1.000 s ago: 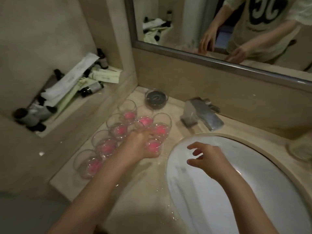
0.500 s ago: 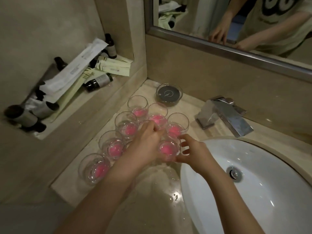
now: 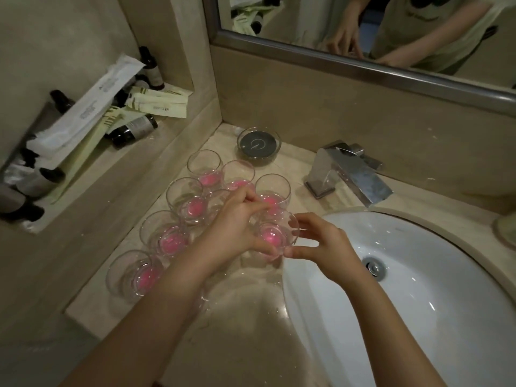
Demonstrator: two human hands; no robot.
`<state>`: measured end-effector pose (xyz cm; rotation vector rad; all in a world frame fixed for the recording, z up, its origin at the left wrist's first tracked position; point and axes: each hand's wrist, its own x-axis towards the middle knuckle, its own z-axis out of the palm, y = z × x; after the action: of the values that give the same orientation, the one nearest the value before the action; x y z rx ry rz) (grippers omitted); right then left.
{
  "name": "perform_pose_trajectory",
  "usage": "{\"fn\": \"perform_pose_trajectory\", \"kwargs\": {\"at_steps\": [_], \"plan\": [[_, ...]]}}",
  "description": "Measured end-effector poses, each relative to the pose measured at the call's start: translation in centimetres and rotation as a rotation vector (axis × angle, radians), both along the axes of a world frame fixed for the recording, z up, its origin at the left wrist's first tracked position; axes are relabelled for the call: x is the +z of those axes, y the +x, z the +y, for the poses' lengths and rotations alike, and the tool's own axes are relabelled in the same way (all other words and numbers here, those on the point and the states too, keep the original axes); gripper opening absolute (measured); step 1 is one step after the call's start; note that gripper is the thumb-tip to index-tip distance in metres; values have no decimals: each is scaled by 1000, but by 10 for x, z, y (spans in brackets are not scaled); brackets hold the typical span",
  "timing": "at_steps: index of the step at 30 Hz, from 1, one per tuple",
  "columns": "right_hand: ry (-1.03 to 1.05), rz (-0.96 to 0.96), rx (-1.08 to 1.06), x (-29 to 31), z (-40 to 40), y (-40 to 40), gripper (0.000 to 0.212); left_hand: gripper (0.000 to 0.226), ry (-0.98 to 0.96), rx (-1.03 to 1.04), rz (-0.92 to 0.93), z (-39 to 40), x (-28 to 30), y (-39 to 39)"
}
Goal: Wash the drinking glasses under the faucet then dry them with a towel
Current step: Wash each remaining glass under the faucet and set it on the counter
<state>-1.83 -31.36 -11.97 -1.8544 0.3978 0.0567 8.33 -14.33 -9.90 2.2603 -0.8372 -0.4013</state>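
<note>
Now both hands hold one pink-bottomed glass (image 3: 275, 236) at the sink's (image 3: 418, 317) edge. Left hand (image 3: 237, 224) fingers curl round it; right hand (image 3: 321, 247) fingers pinch its rim

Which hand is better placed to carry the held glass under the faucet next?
Right, probably. The right hand pinches the glass on its basin side, nearer the faucet; the left hand grips it from the side where the other glasses crowd.
</note>
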Motion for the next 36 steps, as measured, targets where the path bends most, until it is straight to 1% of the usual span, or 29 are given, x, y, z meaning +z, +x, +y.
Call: {"fn": "perform_pose_trajectory", "kwargs": {"at_steps": [4, 6, 8, 10, 12, 15, 17, 20, 25, 30, 34, 36], "plan": [[120, -34, -62, 4, -25, -27, 55, 79, -86, 12, 149, -25, 6, -17], [222, -48, -89, 3, -39, -45, 54, 70, -147, -1, 255, -40, 3, -29], [334, -48, -138, -2, -49, -63, 54, 63, -234, 3, 363, -56, -3, -43], [423, -57, -204, -9, -57, -77, 53, 62, -311, 9, 452, -73, -13, -56], [498, -93, -283, -18, -67, -87, 52, 59, -351, 16, 512, -92, -23, -67], [573, -131, -338, -29, -82, -93, 45, 65, -415, 51, 589, -115, -41, -79], [605, -150, -339, -36, -90, -93, 47, 72, -444, 40, 634, -125, -51, -84], [601, -156, -357, -46, -100, -90, 49, 81, -431, 10, 623, -137, -59, -86], [548, -158, -303, -58, -114, -79, 47, 93, -517, 92, 647, -150, -79, -81], [418, -143, -315, -55, -130, -61, 41, 86, -613, 163, 644, -155, -91, -74], [340, -208, -378, -41, -140, -37, 23, 86, -619, 178, 620, -155, -94, -71], [307, -228, -383, -32, -144, -20, 22, 85, -633, 180, 611, -156, -93, -70]]}}
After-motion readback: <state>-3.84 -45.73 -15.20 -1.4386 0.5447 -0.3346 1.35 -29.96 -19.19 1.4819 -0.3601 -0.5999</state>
